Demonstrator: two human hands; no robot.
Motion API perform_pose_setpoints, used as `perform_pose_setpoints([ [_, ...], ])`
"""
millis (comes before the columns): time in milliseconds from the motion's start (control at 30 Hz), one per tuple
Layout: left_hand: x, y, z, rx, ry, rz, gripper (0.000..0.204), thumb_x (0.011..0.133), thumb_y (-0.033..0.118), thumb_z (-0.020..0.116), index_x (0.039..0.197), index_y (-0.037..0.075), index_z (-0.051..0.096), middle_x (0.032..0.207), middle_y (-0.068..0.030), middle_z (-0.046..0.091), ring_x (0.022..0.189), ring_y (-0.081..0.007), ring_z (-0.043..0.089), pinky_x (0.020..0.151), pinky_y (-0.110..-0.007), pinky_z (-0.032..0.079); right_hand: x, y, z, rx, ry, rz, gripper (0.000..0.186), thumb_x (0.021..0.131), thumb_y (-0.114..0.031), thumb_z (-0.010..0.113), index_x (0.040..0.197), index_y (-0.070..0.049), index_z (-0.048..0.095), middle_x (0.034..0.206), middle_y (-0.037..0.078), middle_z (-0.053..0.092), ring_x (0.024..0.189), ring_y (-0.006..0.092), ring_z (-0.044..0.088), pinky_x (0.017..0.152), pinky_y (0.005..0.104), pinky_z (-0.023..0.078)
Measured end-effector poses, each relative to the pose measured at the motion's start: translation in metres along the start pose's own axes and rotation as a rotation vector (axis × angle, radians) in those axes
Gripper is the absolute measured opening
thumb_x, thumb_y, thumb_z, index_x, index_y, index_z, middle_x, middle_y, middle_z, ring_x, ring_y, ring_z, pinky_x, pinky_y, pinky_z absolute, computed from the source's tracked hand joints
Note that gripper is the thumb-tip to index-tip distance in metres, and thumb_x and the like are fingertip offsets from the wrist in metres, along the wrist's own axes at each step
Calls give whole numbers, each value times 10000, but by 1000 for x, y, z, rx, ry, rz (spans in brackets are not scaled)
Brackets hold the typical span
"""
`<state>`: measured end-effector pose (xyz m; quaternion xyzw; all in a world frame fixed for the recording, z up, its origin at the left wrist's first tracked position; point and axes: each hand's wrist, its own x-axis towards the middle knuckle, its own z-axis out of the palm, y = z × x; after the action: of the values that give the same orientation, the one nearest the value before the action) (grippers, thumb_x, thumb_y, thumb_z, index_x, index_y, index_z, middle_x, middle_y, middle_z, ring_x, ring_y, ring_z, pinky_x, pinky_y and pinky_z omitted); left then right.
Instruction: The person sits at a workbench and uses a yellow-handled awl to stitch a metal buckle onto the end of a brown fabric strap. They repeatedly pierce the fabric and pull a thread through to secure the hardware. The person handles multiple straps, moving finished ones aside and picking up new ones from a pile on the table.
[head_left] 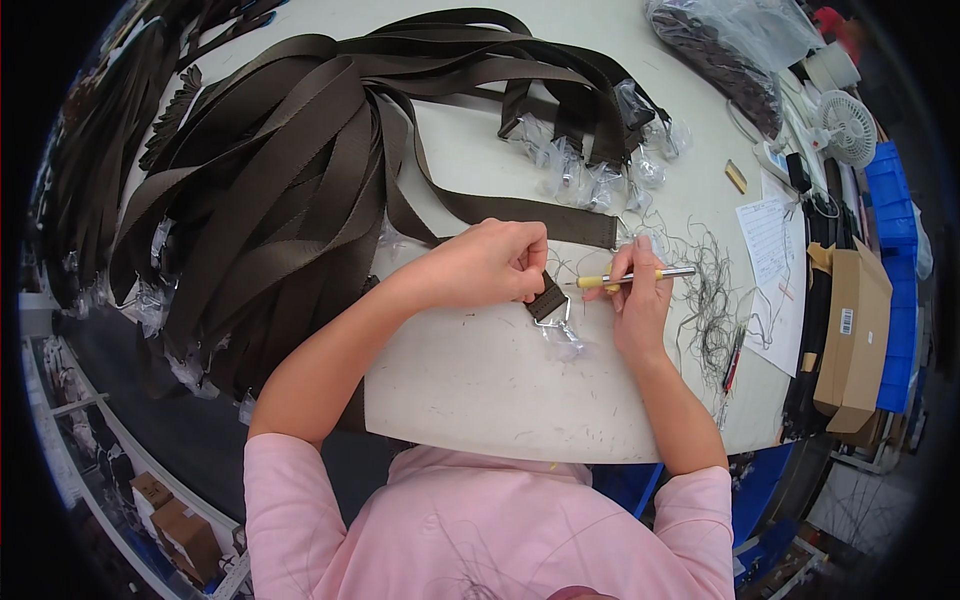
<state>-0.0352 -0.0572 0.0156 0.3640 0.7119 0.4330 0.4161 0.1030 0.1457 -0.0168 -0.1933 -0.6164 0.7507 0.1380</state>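
Observation:
My left hand (500,262) is closed in a pinch on the sewn end of a dark brown webbing strap (547,303). From that end hangs a metal buckle or hook (556,323), partly wrapped in clear plastic. My right hand (641,300) grips a slim pen-like tool (640,277) with a yellow and silver barrel. The tool lies nearly level, its thin left tip close to the strap but apart from it. Just beyond both hands, the flat end of a strap (570,225) rests on the white table (480,390).
A large heap of brown straps (290,150) covers the left side, with plastic-wrapped hardware (590,180) beyond my hands. Loose thread clippings (712,310) lie to the right, near a red pen-like tool (735,358), papers (770,250), a small fan (848,128) and a cardboard box (855,335).

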Motion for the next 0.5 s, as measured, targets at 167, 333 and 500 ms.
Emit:
perform_pose_setpoints([
  [167, -28, 16, -11, 827, 252, 409, 453, 755, -75, 625, 1193, 34, 580, 1173, -110, 604, 1174, -291, 585, 999, -411, 459, -3, -2, -9, 53, 17, -110, 465, 1140, -321, 436, 763, -63, 519, 702, 16, 530, 530, 127, 613, 460, 234, 364],
  [333, -8, -6, 18, 816, 342, 511, 334, 729, -26, 689, 1048, 72, 674, 1021, -67, 635, 1047, -274, 607, 956, -395, 460, -1, -1, -8, -192, -4, -478, 216, 1138, -158, 417, 1191, -19, 573, 803, 64, 634, 832, 132, 679, 827, 286, 537],
  [500, -50, 67, -21, 183, 55, 267, 243, 770, 0, 680, 1000, 70, 717, 900, -90, 728, 827, -249, 683, 881, -394, 512, 12, -29, -20, -514, 93, -593, 203, 1105, -78, 471, 1233, -42, 624, 1034, 134, 756, 897, 207, 714, 893, 305, 518],
])
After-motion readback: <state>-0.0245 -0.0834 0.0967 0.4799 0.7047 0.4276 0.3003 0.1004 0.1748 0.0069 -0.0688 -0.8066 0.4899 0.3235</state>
